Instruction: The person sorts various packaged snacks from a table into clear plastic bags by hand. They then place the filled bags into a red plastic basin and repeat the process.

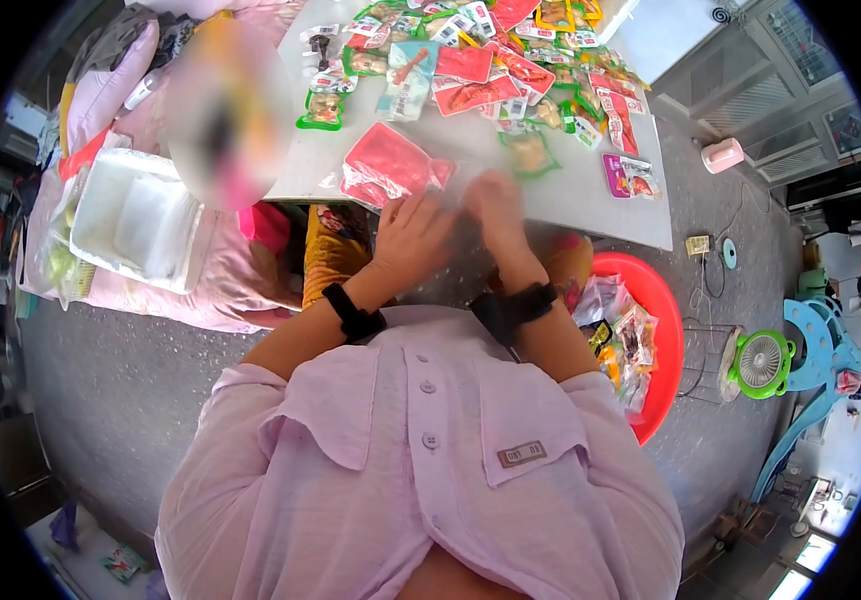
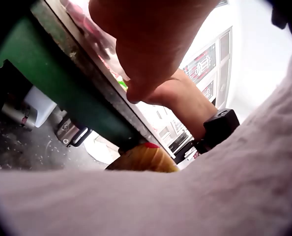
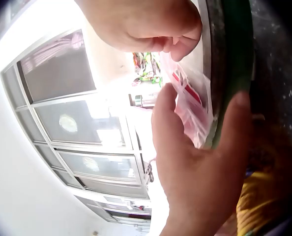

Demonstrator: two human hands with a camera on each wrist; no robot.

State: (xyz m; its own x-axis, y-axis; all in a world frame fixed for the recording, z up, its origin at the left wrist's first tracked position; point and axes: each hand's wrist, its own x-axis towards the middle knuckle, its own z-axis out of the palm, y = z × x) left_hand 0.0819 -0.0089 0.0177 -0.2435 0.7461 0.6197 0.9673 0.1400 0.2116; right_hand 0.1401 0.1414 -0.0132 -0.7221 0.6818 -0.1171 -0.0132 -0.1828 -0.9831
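A clear plastic bag with red contents [image 1: 396, 165] lies at the table's near edge; its pinkish plastic [image 3: 190, 108] shows in the right wrist view. My left hand [image 1: 411, 240] is at the bag's near side, thumb and fingers spread apart in the right wrist view [image 3: 195, 167]. My right hand [image 1: 499, 212], slightly blurred, is just right of the bag. Its fingers [image 3: 173, 42] are curled with the thumb against them, seemingly pinching the plastic's edge. In the left wrist view my left hand [image 2: 151, 44] is dark and its fingertips are hidden.
Many small packets [image 1: 521, 80] cover the table's far part, with a green-edged packet [image 1: 531, 152] near my right hand. A red basin [image 1: 663, 330] of packets stands at the right. A white foam box [image 1: 136, 215] sits at the left, beside a blurred area.
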